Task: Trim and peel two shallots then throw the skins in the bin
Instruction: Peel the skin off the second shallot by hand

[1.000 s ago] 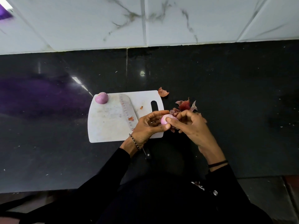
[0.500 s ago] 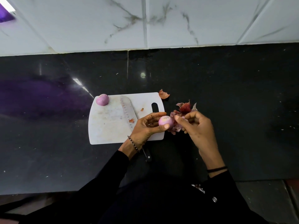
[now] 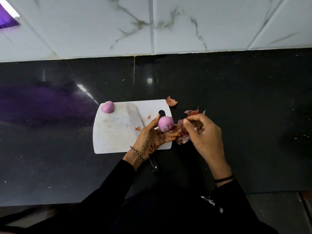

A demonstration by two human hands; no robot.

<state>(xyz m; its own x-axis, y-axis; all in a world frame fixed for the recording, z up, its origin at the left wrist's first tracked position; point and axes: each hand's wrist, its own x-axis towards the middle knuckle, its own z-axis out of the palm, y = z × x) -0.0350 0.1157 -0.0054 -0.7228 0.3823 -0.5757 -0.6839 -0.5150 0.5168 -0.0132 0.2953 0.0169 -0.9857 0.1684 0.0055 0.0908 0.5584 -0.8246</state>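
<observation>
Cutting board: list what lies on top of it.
A peeled shallot at its far left corner, a knife blade and small skin scraps. The left hand, holding another shallot, covers its near right corner.

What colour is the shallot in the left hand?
The shallot is pale pinkish-purple, seen best in the head view.

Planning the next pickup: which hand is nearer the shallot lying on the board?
Left. Left hand: over the board, right of that shallot. Right hand: farther right, off the board, holding skins.
</observation>
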